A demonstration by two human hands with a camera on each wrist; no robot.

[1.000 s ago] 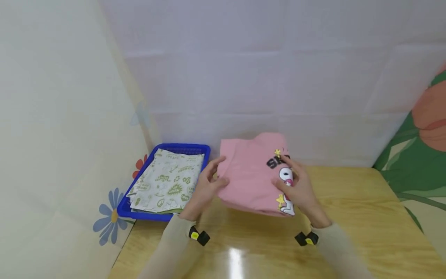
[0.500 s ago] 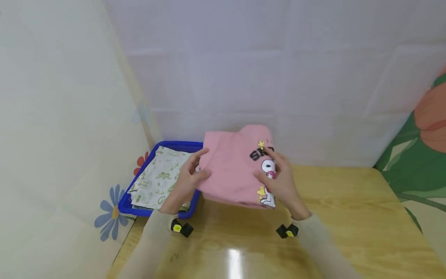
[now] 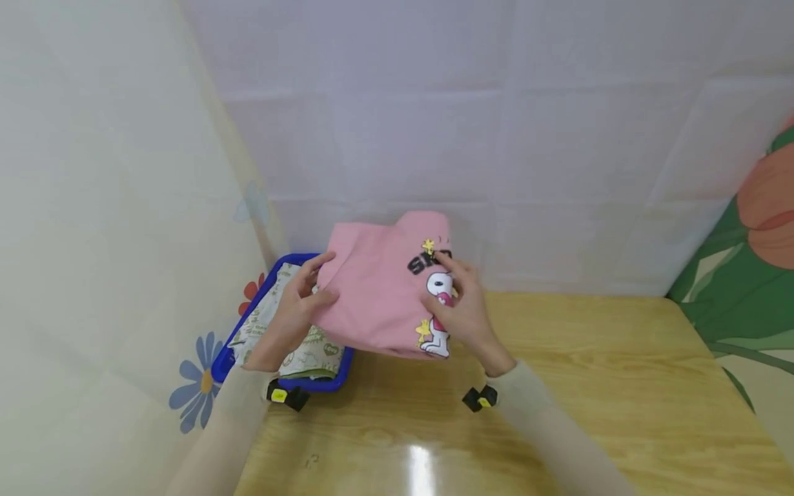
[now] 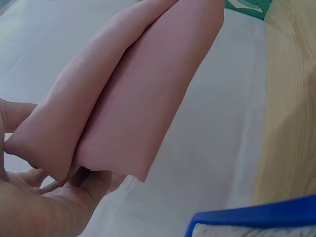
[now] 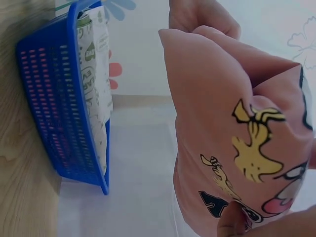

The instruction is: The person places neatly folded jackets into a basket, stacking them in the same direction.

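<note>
A folded pink garment [image 3: 378,289] with a cartoon dog and black lettering is held in the air between both hands. My left hand [image 3: 291,313] grips its left edge, thumb on top and other fingers reaching beneath. At the printed right edge, my right hand [image 3: 465,306] pinches the cloth, its thumb beside the dog. The left wrist view shows the folded layers of the pink garment [image 4: 133,94] from the side. Partly under the left hand and garment stands a blue basket [image 3: 340,375]. A white cloth with green print [image 3: 316,355] lies folded in it.
The wooden table [image 3: 558,386] extends to the right of the basket. Behind it hangs a pale sheet [image 3: 397,110]. A flower-printed covering [image 3: 124,207] borders the left side, and another with a large orange flower [image 3: 769,227] the right.
Both hands have carried the pink garment leftward and slightly up. It now overlaps the right part of the blue basket, which has stayed in place.
</note>
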